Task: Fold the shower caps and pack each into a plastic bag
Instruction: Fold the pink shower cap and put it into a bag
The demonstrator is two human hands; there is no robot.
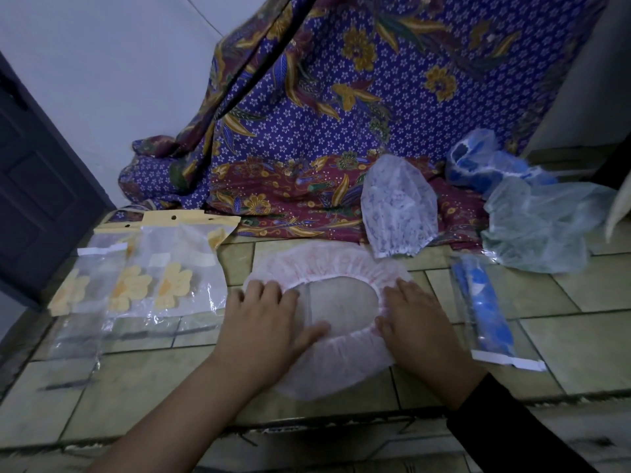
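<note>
A pink-white shower cap [327, 268] lies spread flat on the tiled surface, its elastic opening facing up. My left hand [263, 322] presses flat on its left side and my right hand [420, 322] presses flat on its right side, fingers straight. Several empty plastic bags [164, 268] with yellow flower prints lie to the left. To the right lies a bag holding a folded blue cap [485, 308]. Behind it sit a white patterned cap [399, 206], a pale green cap [539, 227] and a blue cap [478, 162].
A purple floral cloth [324, 114] hangs at the back and drapes onto the tiled surface [136, 387]. A dark door [37, 186] stands at the left. The tiled step's front edge runs just below my wrists.
</note>
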